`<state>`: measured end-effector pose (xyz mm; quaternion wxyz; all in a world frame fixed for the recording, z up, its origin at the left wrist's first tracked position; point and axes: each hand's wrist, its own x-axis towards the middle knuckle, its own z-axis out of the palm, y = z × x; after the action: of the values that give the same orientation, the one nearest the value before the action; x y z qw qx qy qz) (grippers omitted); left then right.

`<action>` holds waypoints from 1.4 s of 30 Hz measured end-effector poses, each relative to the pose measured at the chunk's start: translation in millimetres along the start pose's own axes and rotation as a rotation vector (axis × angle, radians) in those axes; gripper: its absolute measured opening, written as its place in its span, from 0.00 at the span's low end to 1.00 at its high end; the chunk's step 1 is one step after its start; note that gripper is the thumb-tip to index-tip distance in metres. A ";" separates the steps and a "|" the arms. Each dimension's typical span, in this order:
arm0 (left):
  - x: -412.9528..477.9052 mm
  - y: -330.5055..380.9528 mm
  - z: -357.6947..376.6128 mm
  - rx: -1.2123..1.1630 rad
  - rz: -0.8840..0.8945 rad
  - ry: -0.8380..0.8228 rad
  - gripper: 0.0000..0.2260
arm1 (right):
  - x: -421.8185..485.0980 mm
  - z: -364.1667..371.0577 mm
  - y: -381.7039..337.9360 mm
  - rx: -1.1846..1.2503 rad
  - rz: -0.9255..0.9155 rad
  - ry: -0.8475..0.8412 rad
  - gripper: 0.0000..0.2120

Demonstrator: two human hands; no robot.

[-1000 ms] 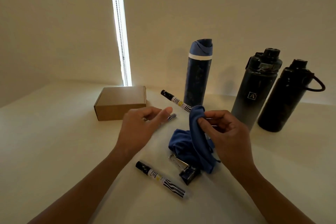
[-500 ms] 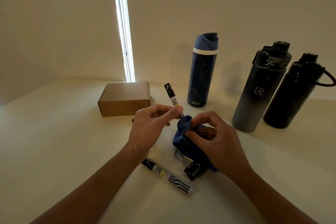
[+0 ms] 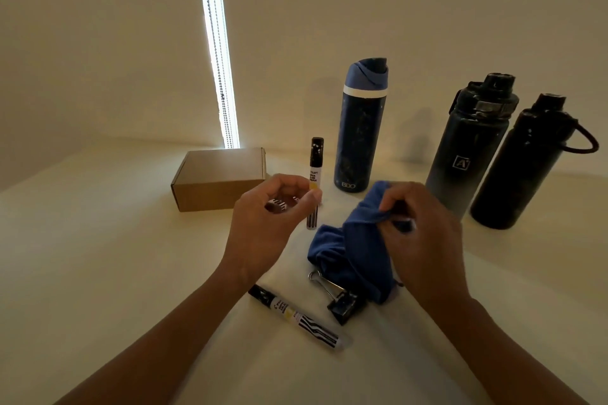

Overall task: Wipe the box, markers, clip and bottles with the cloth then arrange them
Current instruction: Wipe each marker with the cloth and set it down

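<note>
A marker (image 3: 315, 174) was held upright, off the table, pinched betw. thumb and fingers of the left hand (image 3: 269, 223); black cap on top, striped end below the fingers. A 2nd striped object seemed tucked in the same hand, but what it was could not be told.

The blue cloth (image 3: 355, 250) was gripped at its raised upper fold by the curled fingers of the right hand (image 3: 424, 240); rest of cloth lay bunched on the table (image 3: 98, 273), below and to the left of that hand.

The binder clip (image 3: 342, 301) was seen lying on the table, touching or just under the cloth's near edge; wire handles pointed away toward the cloth. Another marker (image 3: 296, 317) lay flat just left of the clip, near the left forearm, cap end pointing to the far left.

The cardboard box (image 3: 217, 181) sat closed at far left, behind the left hand. Three bottles were noted upright at the back: blue bottle (image 3: 360, 128) w/ lighter blue lid, just right of the held marker; dark bottle w/ logo (image 3: 467, 148) farther right; black bottle w/ loop handle (image 3: 526, 164) just beside it, rightmost. Bottles stood apart from both hands. A bright vertical light strip (image 3: 217, 49) was seen on the wall (image 3: 98, 43) above the box.
</note>
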<state>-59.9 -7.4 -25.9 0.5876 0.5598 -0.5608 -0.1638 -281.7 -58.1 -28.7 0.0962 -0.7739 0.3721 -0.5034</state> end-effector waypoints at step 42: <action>-1.1 -0.2 2.2 0.321 0.428 -0.232 0.10 | 0.7 3.5 2.6 0.333 0.379 -0.026 0.11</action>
<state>-62.1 -7.6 -27.1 0.4447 0.4921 -0.7483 -0.0085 -279.8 -61.2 -31.2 0.3200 -0.6700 0.4213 -0.5208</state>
